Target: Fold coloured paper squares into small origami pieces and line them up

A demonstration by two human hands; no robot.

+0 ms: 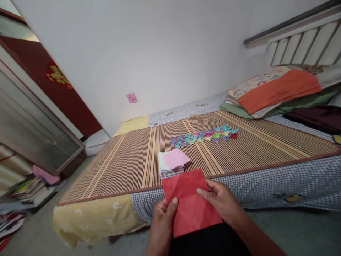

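A square sheet of red paper with crease lines is held up between my two hands, just in front of the bed edge. My left hand pinches its left edge, thumb on top. On the right edge, my right hand grips the sheet with its thumb on the near face and fingers behind. Just beyond the sheet, a stack of square papers lies on the mat, a pink one turned askew on top. Farther back, several small folded paper pieces in many colours stand in rows.
A striped bamboo mat covers the bed. Pillows and dark cloth are heaped at the right. A pink note is stuck to the wall. Piled books stand at the left, by a glass-panelled cabinet.
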